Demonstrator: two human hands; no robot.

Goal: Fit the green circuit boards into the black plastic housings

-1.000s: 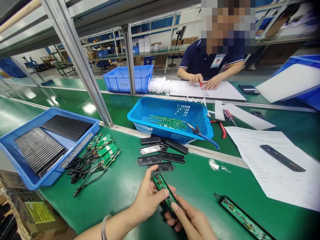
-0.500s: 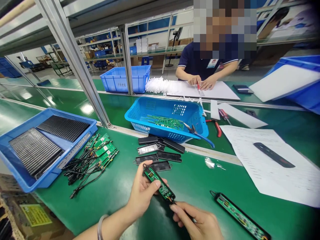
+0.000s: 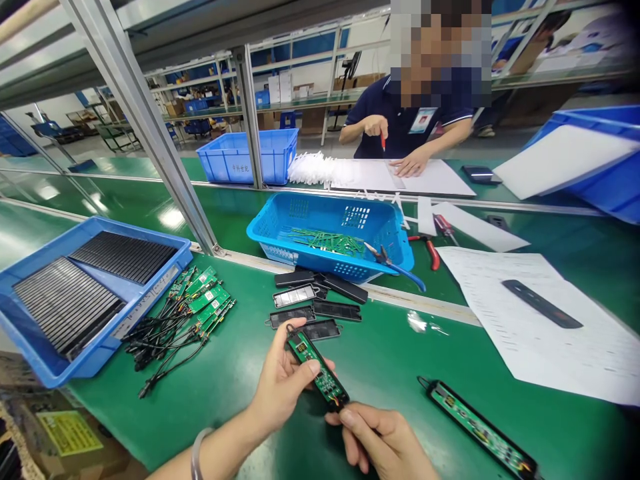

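My left hand (image 3: 286,373) grips a narrow black plastic case with a green circuit board (image 3: 320,375) seated in it, thumb pressed on the board. A small two-digit display shows near its upper end. At the lower end, by the orange and red wires, the fingers of my right hand (image 3: 383,437) are pinched together; the cable they seem to hold is mostly hidden. A second black case with a board (image 3: 480,427) lies on the green table to the right. Several black case halves (image 3: 315,310) lie beyond my left hand.
Boards with black cables (image 3: 200,310) lie left, beside a blue tray (image 3: 186,257) of black cases. A blue basket (image 3: 270,243) holds green strips and pliers. Printed paper (image 3: 480,287) lies right, near a red-handled screwdriver (image 3: 444,225). A co-worker (image 3: 367,100) sits opposite behind white sheets.
My right hand has shifted slightly at the case's lower end, its fingers now closer to the wires. The co-worker's hand with the red tool has lifted from the white sheet.
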